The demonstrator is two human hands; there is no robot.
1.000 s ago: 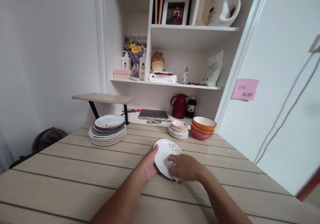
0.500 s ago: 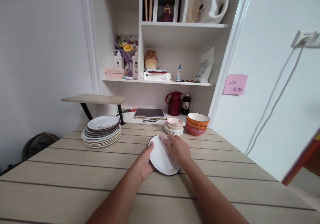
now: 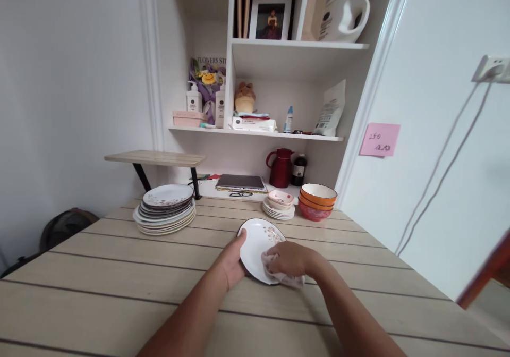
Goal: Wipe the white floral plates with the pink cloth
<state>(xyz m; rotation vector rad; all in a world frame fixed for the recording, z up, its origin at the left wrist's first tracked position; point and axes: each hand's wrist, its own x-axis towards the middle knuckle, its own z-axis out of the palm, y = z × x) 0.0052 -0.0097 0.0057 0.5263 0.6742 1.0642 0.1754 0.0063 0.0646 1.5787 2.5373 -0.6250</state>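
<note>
A white plate with a dark rim and a small flower pattern lies on the wooden table in front of me. My left hand grips its left edge, thumb over the rim. My right hand is closed on a pale pink cloth and presses it on the plate's near right part. Part of the cloth sticks out under the hand onto the table.
A stack of plates stands at the far left of the table. Small dishes and orange bowls sit at the far middle. Behind are shelves with a red jug, bottles and a picture frame. A white wall runs along the right.
My right hand with the cloth has slid from the plate's far edge back to its near right edge. The flower pattern on the plate shows at the far side again.
</note>
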